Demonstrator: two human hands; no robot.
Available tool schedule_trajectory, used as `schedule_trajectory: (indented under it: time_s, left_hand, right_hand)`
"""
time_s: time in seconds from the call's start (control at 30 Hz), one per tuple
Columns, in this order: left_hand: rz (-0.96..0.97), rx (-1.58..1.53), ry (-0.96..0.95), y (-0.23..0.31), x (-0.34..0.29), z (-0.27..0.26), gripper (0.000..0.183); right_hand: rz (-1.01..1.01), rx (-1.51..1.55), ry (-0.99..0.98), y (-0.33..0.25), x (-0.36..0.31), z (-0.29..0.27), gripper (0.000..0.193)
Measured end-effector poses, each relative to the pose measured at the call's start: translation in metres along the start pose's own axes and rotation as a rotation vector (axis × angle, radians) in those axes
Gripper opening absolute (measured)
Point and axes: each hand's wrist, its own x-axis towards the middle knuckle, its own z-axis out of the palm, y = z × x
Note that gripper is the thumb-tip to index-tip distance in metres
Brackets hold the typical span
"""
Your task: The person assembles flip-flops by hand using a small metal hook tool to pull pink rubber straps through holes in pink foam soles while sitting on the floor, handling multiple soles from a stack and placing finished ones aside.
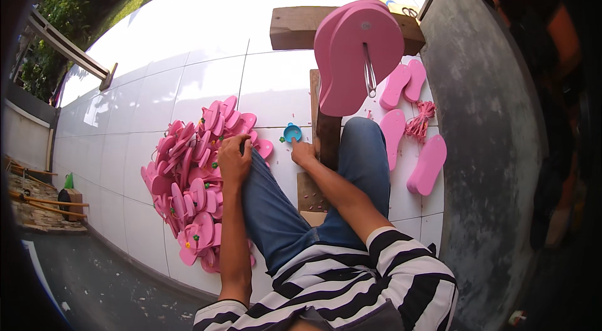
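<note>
Head view: a dish (290,132) is reached into by the right grip (303,152), the left grip (234,160) is rested by the knee (258,168); both are half-curled, any hold unclear.

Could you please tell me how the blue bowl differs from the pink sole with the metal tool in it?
The blue bowl is small and hollow; the pink sole is longer and flat-faced. The right hand reaches to the bowl, while no hand touches the sole.
</note>
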Motion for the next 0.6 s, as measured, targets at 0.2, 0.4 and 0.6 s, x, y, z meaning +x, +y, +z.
schedule_trajectory:
  time_s: [0.2, 0.4, 0.6]
  left_hand:
    - [0.032, -0.024, -0.002, 0.003, 0.005, 0.011, 0.019]
    - [0.018, -0.015, 0.039, -0.002, -0.001, 0.015, 0.019]
    - [0.017, -0.034, -0.023, 0.016, 0.008, 0.025, 0.020]
  right_hand:
    - [0.088, 0.935, 0.035, -0.005, -0.014, -0.047, 0.063]
    - [-0.111, 1.815, -0.251, -0.035, -0.121, -0.182, 0.062]
    - [-0.293, 1.968, -0.301, -0.009, -0.199, -0.244, 0.056]
